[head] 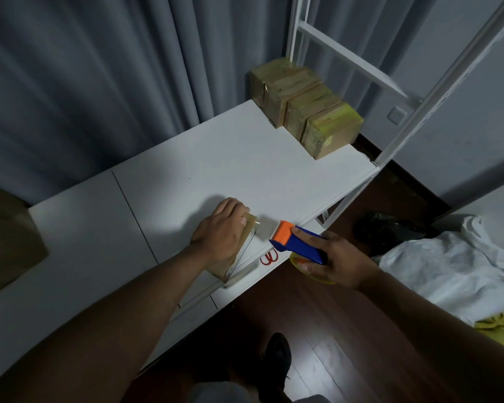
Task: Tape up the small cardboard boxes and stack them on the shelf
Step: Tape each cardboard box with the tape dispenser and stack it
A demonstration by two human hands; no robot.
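A small cardboard box (220, 267) lies on the white table (204, 170) near its front edge. My left hand (220, 228) presses flat on top of it, fingers reaching its far end. My right hand (336, 261) grips a blue and orange tape dispenser (296, 241) just right of the box. A strip of clear tape (264, 226) stretches from the dispenser's orange head to the box. Several taped boxes (306, 109) stand in a row at the far right of the surface, inside the white shelf frame (413, 112).
Red-handled scissors (269, 257) lie at the table's front edge under the dispenser. A larger cardboard box (9, 237) sits at the left. White cloth (454, 266) and a black bag (384, 228) lie to the right. Dark wooden floor and my shoe (277, 362) are below.
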